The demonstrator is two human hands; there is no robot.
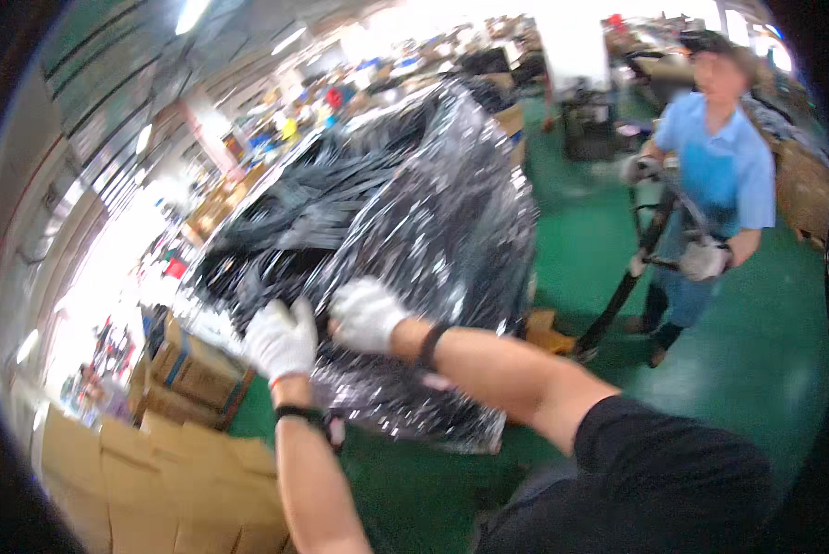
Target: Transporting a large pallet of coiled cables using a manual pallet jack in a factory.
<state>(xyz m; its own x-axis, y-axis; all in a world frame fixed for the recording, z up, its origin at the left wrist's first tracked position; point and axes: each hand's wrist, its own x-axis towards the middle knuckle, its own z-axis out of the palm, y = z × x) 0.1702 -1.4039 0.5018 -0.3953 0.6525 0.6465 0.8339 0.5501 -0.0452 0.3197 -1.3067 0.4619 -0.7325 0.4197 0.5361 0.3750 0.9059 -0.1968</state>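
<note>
A big pile of dark strips or folded material [327, 198] stands in front of me, partly under a shiny black plastic sheet [442, 212]. My right hand [368, 316], in a white knit glove, is closed at the near edge of the sheet, its fingertips partly hidden. Just left of it, my left hand [283, 342], gloved the same way, lies against the plastic with thumb and fingers apart. The sheet's loose lower part hangs toward the floor below my right forearm.
At the right, a person in blue [710, 175] with gloved hands grips the handle of a pallet jack [636, 263]. Cardboard boxes [193, 369] stand at the left, and flat cardboard [147, 480] lies at the lower left. The floor [747, 369] is green.
</note>
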